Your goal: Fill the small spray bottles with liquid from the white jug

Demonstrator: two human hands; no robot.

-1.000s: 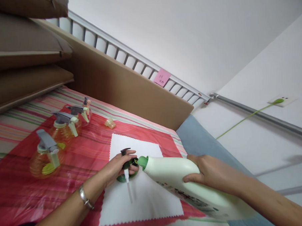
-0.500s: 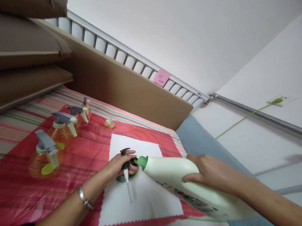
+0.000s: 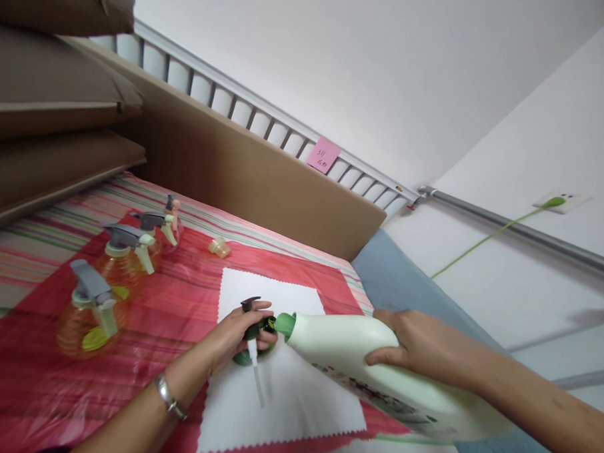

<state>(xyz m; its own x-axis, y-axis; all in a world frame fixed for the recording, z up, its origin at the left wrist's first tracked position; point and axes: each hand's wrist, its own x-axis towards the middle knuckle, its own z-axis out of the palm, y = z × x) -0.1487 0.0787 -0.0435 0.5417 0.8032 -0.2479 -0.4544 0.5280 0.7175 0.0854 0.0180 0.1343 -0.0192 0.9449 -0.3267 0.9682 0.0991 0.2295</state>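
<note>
My right hand point(image 3: 417, 345) is wrapped round a large pale green detergent bottle point(image 3: 352, 348), tipped nearly flat with its green spout point(image 3: 286, 325) to the left. The spout meets the open mouth of a small dark green bottle point(image 3: 269, 323); I cannot make out any liquid between them. Closed about that small bottle is my left hand point(image 3: 236, 329), which also holds a black pump top point(image 3: 251, 330). Its white stem and clear dip tube point(image 3: 257, 382) hang down. Below them lies a white cloth point(image 3: 284, 407) with zigzag edges. My left fingers hide most of the small bottle.
Several spray bottles point(image 3: 93, 312) with grey and white trigger heads stand at the left on a red plastic sheet point(image 3: 170, 312). A small translucent cap point(image 3: 219, 247) lies behind the cloth. Stacked cardboard point(image 3: 51, 110) and a brown board point(image 3: 229, 169) border the striped surface.
</note>
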